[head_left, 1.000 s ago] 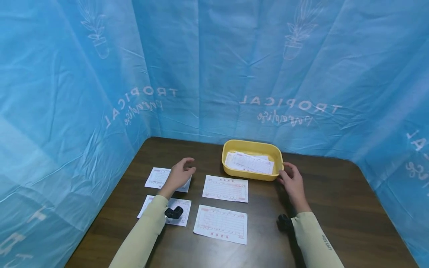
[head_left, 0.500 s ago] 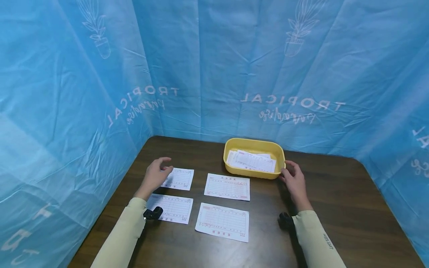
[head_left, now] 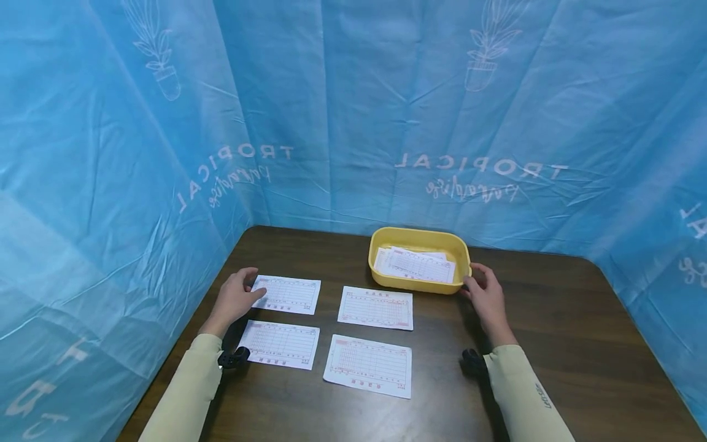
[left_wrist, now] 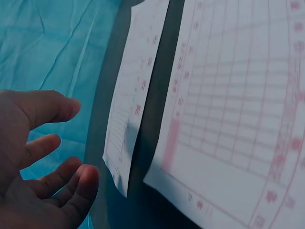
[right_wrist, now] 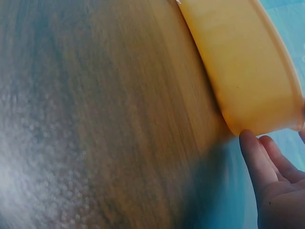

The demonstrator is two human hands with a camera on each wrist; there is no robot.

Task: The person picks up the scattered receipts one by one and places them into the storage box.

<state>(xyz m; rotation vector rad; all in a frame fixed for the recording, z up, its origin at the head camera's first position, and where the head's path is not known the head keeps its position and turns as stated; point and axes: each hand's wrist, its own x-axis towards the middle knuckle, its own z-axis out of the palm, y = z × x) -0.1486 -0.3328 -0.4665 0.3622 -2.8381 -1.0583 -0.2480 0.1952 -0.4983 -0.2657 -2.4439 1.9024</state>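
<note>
In the head view my left hand (head_left: 232, 301) is at the left edge of the upper left paper slip (head_left: 289, 294), thumb overlapping its corner. The left wrist view shows that hand's fingers (left_wrist: 86, 183) loosely bent, with nothing between them and the thumb. My right hand (head_left: 486, 301) holds the near right corner of a yellow plastic basket (head_left: 411, 285), fingers around the outside. The right wrist view has fingertips (right_wrist: 248, 138) right at the basket's lower corner. Inside the basket lie several printed slips (head_left: 422, 266), overlapping.
On the dark wooden table (head_left: 442, 405) lie further printed slips: a lower left slip (head_left: 280, 345), an upper middle slip (head_left: 375, 308) and a lower middle slip (head_left: 367, 366). A blue curtain (head_left: 353, 123) with white lettering surrounds the table's back and sides.
My left hand has moved left and down from above the upper left slip to its left edge, uncovering the left slips. The right hand stays at the basket's corner.
</note>
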